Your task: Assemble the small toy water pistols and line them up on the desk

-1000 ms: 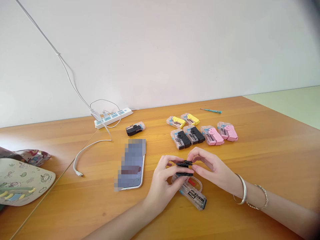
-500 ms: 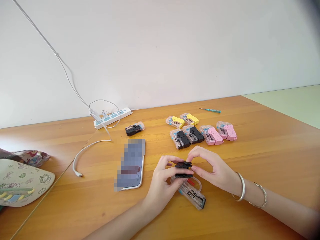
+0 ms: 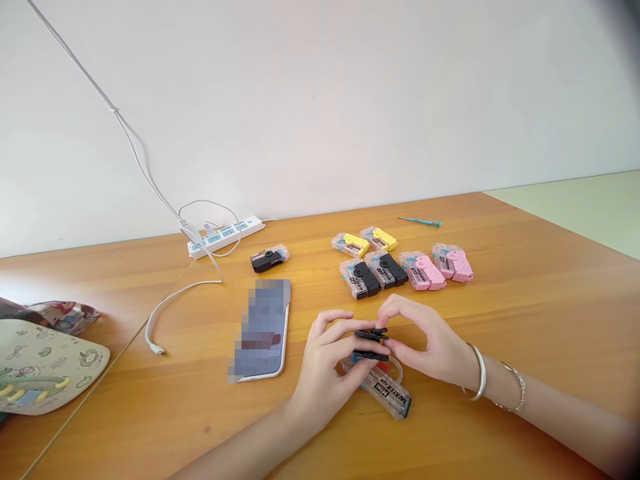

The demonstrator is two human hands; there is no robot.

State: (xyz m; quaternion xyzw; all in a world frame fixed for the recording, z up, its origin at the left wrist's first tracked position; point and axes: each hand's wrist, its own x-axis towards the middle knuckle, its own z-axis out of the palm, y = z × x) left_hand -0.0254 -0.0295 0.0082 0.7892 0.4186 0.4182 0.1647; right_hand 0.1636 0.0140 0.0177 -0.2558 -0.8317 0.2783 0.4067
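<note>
My fingers (image 3: 345,327) on both hands grip the black plastic piece (image 3: 371,335) above the clear case (image 3: 383,393), toward the desk's (image 3: 525,320) near edge; its two layers now spread wider than before.

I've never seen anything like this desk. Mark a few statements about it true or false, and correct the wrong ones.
1. The left hand and right hand grip a small black plastic object above a clear case. True.
2. Four pink items lie in clear packs. False: there are two pink packs.
3. The right wrist wears a silver bangle. True.
4. The blue-handled screwdriver lies beside the phone. False: it lies farther back, beyond the yellow packs.
</note>
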